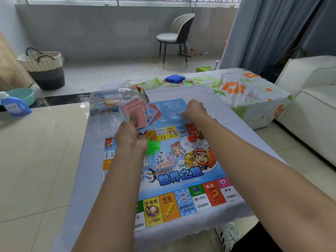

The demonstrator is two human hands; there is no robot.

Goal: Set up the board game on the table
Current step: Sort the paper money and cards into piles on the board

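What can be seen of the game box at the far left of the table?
The game box is a flat rectangular carton, printed with cartoon figures and blue Chinese lettering, glossy as if wrapped in clear film. It lies flat at the table's far left corner, just beyond the game board. A brown flap stands up at its right end, so it appears opened. The fanned red and blue cards in the left hand overlap its near edge in the picture; contact cannot be told.

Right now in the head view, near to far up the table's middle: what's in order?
Game board → green pieces → left hand holding cards → game box → blue cloth.
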